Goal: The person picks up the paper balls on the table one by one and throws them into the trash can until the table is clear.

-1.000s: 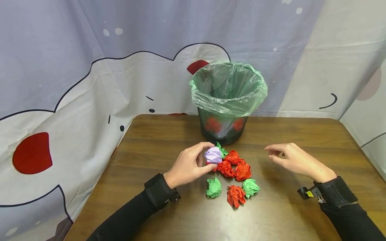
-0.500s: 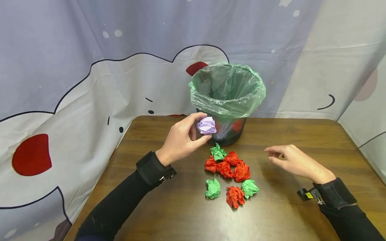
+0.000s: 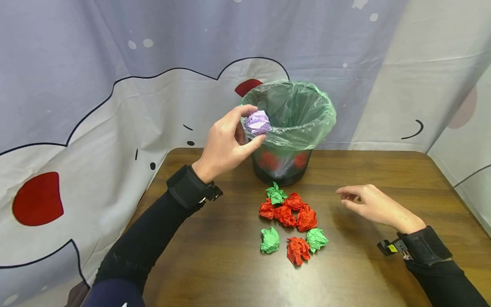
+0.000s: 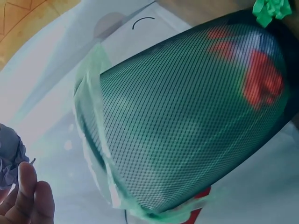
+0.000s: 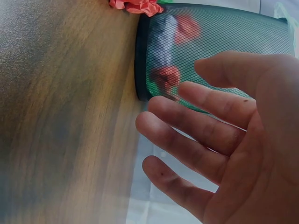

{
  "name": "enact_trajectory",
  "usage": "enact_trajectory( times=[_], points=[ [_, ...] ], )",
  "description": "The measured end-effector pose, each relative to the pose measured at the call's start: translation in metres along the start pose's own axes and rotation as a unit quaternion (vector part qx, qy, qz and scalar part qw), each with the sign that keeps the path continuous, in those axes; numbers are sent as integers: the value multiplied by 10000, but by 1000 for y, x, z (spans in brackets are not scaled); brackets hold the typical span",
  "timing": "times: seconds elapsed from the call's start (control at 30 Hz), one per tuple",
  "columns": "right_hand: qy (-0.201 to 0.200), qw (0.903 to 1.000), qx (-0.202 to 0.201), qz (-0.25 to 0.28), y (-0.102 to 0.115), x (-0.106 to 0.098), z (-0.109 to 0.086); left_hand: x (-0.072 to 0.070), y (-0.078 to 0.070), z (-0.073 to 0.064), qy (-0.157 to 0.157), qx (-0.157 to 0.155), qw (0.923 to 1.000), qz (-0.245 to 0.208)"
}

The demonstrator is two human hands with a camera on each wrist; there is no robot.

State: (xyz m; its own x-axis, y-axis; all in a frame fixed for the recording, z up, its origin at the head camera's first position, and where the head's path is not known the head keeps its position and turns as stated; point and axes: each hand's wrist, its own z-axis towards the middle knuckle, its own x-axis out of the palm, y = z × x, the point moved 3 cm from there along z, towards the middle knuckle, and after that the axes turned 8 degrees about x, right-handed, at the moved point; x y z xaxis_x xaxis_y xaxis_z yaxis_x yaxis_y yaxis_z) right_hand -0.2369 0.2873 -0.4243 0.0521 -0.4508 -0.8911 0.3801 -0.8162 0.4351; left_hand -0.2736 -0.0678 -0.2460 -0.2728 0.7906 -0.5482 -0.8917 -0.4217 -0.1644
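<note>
My left hand [image 3: 226, 143] pinches a crumpled ball of lilac paper [image 3: 258, 122] between thumb and fingers. In the head view the paper ball overlaps the left front rim of a black mesh waste bin [image 3: 281, 168]. A green plastic bag [image 3: 307, 135] lines the bin and folds over its rim. Through the mesh, the left wrist view shows red paper [image 4: 264, 81] and pale paper at the bottom. Over the right side of the table my right hand [image 3: 377, 207] hangs with loosely bent fingers, holding nothing.
In front of the bin several crumpled red paper balls [image 3: 285, 215] lie grouped with a green one [image 3: 275, 194]. Nearer me are another red ball [image 3: 298, 250] and two green ones [image 3: 316, 239]. A printed curtain [image 3: 172, 106] hangs behind the wooden table [image 3: 364, 273].
My left hand has lifted the lilac paper ball from the group of balls up to the bin's rim, moving away from me and slightly left. The right hand has stayed put.
</note>
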Motion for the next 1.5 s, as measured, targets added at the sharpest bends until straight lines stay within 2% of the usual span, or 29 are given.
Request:
enact_trajectory(
  times=[0.2,0.6,1.03,1.23,1.5],
  points=[
    [23,10000,58,1,-3,1,0,-7,4,20,-109,1,9998,150],
    [50,9999,128,-44,-6,2,0,-12,15,57,2,-212,9989,430],
    [37,9997,225,33,-10,5,-5,-9,23,86,631,-641,9911,978],
    [93,9995,307,42,-12,5,-6,-5,32,92,1088,-1026,9813,1214],
    [110,9993,344,53,-11,6,-7,9,46,95,1936,-1409,9580,1580]
  ],
)
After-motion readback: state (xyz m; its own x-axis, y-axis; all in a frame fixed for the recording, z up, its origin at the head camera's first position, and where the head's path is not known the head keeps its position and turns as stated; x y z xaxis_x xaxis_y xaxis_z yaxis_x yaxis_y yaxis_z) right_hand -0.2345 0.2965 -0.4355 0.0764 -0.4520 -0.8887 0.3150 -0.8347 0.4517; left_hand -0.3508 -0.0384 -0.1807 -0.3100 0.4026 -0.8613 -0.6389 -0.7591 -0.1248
